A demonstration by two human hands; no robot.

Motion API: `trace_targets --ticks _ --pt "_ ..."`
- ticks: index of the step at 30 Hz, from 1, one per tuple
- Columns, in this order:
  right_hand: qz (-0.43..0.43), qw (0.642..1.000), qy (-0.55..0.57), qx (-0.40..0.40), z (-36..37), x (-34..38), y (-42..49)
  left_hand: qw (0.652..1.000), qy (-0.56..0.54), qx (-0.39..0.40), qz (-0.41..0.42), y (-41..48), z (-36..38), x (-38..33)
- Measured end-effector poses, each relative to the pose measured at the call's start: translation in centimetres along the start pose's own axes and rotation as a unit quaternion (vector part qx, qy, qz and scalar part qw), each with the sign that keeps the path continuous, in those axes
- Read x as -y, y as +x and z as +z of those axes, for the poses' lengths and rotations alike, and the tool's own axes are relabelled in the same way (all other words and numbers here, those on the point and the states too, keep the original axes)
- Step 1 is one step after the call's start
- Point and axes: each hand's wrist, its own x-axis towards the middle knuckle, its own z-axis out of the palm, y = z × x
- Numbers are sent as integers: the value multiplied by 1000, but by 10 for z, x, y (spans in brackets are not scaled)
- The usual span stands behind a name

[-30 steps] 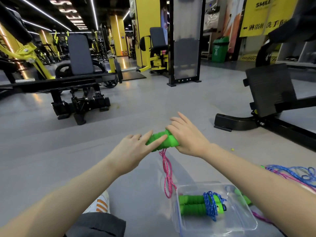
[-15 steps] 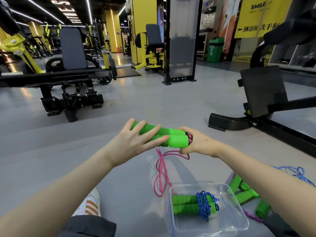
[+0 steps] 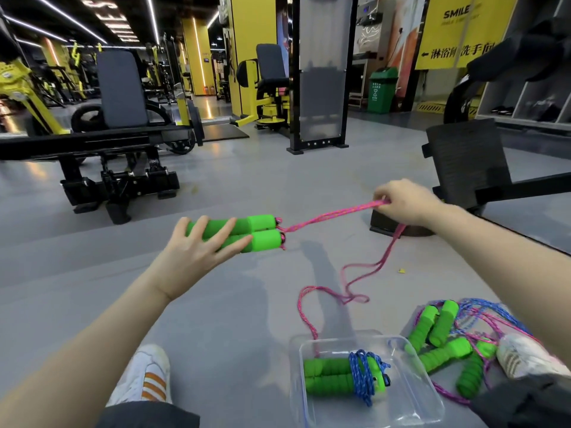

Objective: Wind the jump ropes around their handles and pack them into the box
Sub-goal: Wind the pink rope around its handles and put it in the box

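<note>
Your left hand (image 3: 197,257) held the two green handles (image 3: 244,231) pressed side by side, long axis running left to right with the rope ends facing your right hand (image 3: 401,202). That hand pinched the pink rope (image 3: 333,213) taut, up and to the right of the handles, the slack trailing to the floor (image 3: 216,186). Winding likely meant carrying the rope across that axis; the clear box (image 3: 423,384) near your right knee already held a blue-roped bundle (image 3: 346,376).
</note>
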Motion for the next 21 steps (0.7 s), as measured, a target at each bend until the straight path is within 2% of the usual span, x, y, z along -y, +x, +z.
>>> trace_targets --ticks 1,3,5,6,7,8,9,10,12,14,15,17,19,21 --pt "11 1000 0 -29 -8 -5 3 1000 7 8 -9 -4 2 2" --pt "49 989 38 -137 -23 -16 9 999 17 26 -16 -11 5 5" --pt "90 960 85 -252 -36 -23 10 999 13 39 -20 -15 6 6" --pt "106 952 103 -267 -39 -25 10 999 8 40 -28 -16 6 7" --pt "110 960 110 -233 -38 -26 8 998 4 42 -43 -16 6 8" --pt "100 978 107 -149 -34 -24 4 997 2 44 -62 -15 6 8" --pt "81 991 102 -32 -26 -22 1 996 3 45 -81 -13 6 9" --pt "77 988 89 102 -16 -18 -4 994 5 46 -95 -9 5 9" --pt "73 939 -46 334 7 -8 -13 994 3 45 -104 -1 3 5" --pt "64 872 -180 450 24 0 -21 996 1 34 -81 7 2 -1" --pt "67 858 -154 485 32 3 -24 998 -1 24 -61 12 1 -5" --pt "86 855 62 508 42 8 -26 999 -18 1 -26 22 0 -13" --pt "64 872 263 408 51 17 -26 999 -44 -7 -6 30 -2 -22" --pt "56 883 346 313 61 25 -28 998 -61 -12 0 38 -5 -28"
